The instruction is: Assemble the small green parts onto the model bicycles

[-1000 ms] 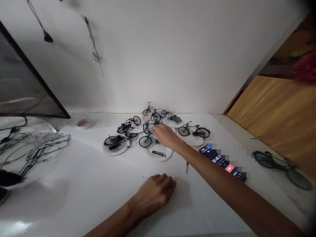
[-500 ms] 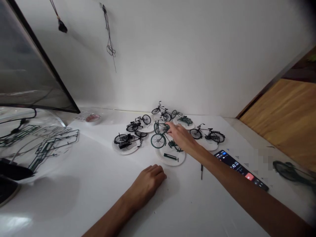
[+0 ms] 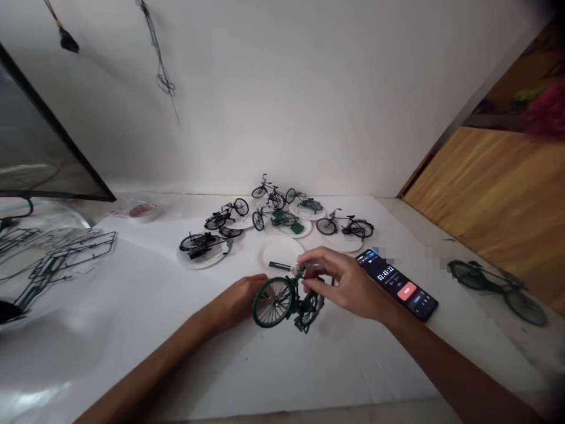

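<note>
My right hand pinches a small dark green model bicycle by its handlebar end and holds it just above the white table. Behind the bicycle's front wheel lies my left hand, its fingers curled and partly hidden by the wheel; whether it grips the wheel I cannot make out. Just beyond the bicycle sits a white paper plate with a small green pump-like part on it.
Several more model bicycles stand on paper plates near the wall. A phone with a lit timer screen lies to the right. Green plastic part frames lie at left under a dark monitor. Wooden boards lean at right.
My right hand has lifted one green bicycle off its plate and brought it toward me. My left hand has moved up behind its front wheel.
</note>
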`<state>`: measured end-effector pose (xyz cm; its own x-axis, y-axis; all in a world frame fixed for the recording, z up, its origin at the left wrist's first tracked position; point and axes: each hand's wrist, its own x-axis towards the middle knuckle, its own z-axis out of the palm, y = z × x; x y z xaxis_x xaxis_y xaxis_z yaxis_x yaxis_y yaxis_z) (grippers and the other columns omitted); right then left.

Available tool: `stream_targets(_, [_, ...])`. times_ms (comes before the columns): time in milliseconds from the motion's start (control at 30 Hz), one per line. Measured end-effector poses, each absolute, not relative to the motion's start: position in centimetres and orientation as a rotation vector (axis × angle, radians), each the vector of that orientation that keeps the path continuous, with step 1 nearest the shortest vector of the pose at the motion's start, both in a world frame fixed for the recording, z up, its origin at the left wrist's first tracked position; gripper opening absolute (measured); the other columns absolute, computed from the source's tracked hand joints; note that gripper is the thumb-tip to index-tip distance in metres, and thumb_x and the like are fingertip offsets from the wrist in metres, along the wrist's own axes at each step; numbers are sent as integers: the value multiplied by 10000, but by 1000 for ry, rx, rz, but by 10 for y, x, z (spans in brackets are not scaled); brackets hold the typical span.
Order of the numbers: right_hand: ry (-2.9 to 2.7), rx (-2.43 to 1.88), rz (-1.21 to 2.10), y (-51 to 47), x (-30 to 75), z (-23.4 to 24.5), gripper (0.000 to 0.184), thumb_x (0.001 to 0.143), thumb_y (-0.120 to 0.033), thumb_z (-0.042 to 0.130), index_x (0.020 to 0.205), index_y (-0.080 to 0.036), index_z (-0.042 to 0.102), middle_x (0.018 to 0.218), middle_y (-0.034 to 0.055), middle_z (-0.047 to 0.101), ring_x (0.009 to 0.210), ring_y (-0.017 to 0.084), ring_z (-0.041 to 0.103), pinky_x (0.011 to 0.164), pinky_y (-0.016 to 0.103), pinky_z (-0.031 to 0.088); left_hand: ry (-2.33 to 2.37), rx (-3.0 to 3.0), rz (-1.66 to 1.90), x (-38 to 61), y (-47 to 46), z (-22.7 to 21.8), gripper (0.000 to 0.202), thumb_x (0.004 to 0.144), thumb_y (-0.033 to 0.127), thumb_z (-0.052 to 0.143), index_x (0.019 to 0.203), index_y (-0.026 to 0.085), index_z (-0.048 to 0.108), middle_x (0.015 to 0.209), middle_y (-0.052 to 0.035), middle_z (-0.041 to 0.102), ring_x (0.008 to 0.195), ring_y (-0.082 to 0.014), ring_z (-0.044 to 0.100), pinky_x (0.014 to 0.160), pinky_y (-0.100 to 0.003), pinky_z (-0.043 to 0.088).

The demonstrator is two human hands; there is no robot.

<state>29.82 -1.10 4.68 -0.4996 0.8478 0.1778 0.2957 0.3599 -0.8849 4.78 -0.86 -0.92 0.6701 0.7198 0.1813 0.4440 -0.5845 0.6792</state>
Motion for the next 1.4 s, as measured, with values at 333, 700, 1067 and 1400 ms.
stream_targets(333, [-1562, -894, 1798, 6, 303, -21, 250, 840, -355, 731, 996, -183, 638, 903, 23, 669, 750, 127, 647, 643, 253, 556, 876, 2022, 467, 40, 15, -31, 171, 963, 263, 526, 947, 120, 618, 898, -68, 673, 743, -130, 617, 647, -213, 483])
stream_targets(700, [-1770, -1014, 1747, 5, 300, -20, 235, 919, -302, 631, 1130, -225, 702, 1149, 61, 718, 1052, 195, 669, 925, 327, 522, 819, 2233, 470, 37, 12, -24, 176, 970, 152, 495, 1003, 178, 666, 1008, -50, 646, 862, -135, 608, 769, -238, 472])
stream_targets(1067, [-1743, -931, 1586, 3, 298, -8, 354, 1025, -350, 433, 1195, -188, 698, 1198, 95, 708, 1021, 190, 678, 843, 319, 556, 1149, 2048, 568, 47, -22, -2, 363, 893, 427, 625, 1208, 248, 617, 1121, -34, 681, 988, -217, 629, 886, -350, 505])
stream_targets(1400, [-1997, -952, 1405, -1, 304, -12, 303, 996, -242, 477, 1222, -236, 678, 1052, 44, 734, 952, 152, 687, 841, 286, 550, 1119, 1683, 475, 54, -26, 3, 251, 926, 394, 594, 1103, 234, 673, 1030, -22, 714, 885, -172, 645, 788, -262, 517])
